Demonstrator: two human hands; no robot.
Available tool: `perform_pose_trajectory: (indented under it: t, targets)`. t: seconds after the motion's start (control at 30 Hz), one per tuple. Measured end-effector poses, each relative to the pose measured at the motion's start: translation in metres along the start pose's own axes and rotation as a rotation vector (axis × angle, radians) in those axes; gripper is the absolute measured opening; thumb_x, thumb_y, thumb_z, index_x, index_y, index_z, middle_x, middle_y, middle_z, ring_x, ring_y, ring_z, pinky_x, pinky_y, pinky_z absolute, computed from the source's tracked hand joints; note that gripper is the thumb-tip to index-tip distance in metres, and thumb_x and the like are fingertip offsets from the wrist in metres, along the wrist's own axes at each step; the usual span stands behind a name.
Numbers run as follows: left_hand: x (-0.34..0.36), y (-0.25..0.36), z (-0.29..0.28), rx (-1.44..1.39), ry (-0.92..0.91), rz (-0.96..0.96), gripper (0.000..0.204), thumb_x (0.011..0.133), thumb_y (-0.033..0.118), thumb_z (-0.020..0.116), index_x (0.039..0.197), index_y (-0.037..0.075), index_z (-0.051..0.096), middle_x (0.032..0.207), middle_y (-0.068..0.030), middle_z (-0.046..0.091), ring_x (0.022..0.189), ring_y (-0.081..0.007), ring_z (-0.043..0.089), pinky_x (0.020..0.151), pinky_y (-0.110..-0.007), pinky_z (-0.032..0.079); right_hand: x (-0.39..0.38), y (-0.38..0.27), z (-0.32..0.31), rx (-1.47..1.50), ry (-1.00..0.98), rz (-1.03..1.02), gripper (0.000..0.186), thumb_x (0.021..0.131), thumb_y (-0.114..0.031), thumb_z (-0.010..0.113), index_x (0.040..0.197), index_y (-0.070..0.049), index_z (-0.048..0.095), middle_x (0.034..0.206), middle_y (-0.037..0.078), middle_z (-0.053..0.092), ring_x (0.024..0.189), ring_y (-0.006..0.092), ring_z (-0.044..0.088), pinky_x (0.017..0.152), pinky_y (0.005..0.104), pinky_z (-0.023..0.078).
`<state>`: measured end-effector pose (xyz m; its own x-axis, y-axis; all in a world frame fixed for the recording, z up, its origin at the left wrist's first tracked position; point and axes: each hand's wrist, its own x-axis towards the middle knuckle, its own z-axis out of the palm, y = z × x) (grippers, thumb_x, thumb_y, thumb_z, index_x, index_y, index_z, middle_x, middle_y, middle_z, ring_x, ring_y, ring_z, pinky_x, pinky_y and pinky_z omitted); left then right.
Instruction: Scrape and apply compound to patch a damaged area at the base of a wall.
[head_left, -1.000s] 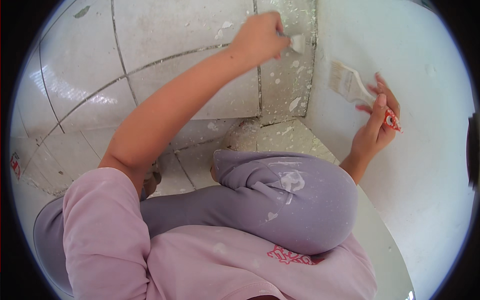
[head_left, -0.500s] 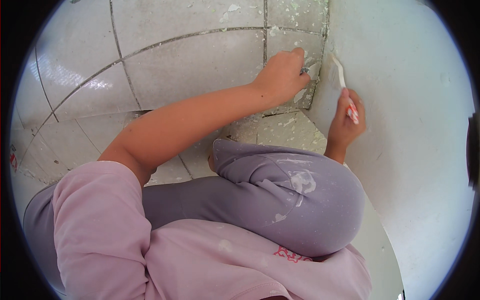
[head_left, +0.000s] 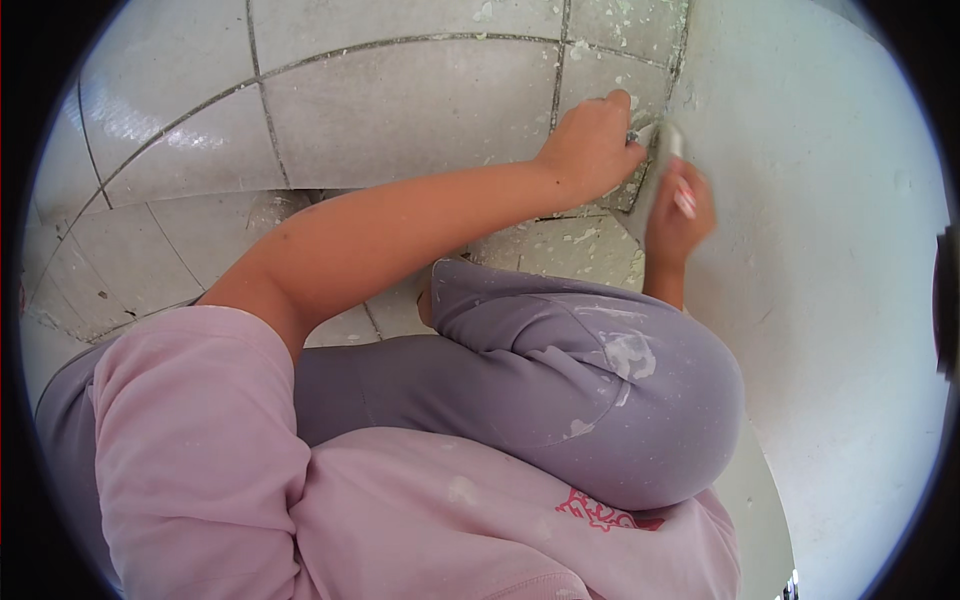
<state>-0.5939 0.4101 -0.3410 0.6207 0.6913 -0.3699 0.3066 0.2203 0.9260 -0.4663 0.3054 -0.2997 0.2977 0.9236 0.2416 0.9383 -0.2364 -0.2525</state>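
right hand (head_left: 678, 215) grips the brush (head_left: 668, 140), left hand (head_left: 590, 150) touching beside it.

Both hands (head_left: 590, 150) (head_left: 675, 215) at floor-wall corner; right grips paintbrush (head_left: 660, 160)

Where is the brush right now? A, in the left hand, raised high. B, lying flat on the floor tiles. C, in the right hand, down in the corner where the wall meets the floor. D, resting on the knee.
C: the right hand holds the brush against the base of the wall.
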Motion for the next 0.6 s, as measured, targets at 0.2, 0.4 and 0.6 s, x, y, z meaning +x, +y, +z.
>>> perform_pose_trajectory:
  t: [0.2,0.4,0.6]
  targets:
    - [0.004,0.001,0.005,0.019,0.010,0.029,0.029,0.076,0.017,0.065,0.092,-0.006,0.060,0.079,-0.0254,0.063,0.080,-0.0412,0.063,0.075,-0.045,0.049,-0.009,0.001,-0.007,-0.074,0.137,0.179,0.007,0.086,-0.007,0.067,0.083,-0.003,0.061,0.071,0.010,0.060,0.058,0.0268,0.056,0.051,0.0349,0.044]
    - [0.000,-0.001,0.002,0.042,-0.019,0.050,0.029,0.075,0.019,0.064,0.087,-0.007,0.065,0.084,-0.0256,0.065,0.083,-0.0410,0.063,0.078,-0.045,0.050,-0.023,-0.003,-0.005,0.031,0.017,-0.109,0.006,0.086,-0.006,0.066,0.084,-0.003,0.061,0.068,0.010,0.058,0.057,0.0279,0.055,0.052,0.0340,0.044]
    - [0.005,-0.005,0.008,0.085,-0.028,0.083,0.031,0.075,0.021,0.064,0.088,-0.007,0.066,0.085,-0.0262,0.065,0.086,-0.0412,0.062,0.081,-0.046,0.049,-0.010,0.012,-0.008,0.010,0.073,0.236,0.011,0.091,-0.009,0.063,0.085,0.000,0.064,0.072,0.006,0.063,0.059,0.0154,0.057,0.056,0.0272,0.046]
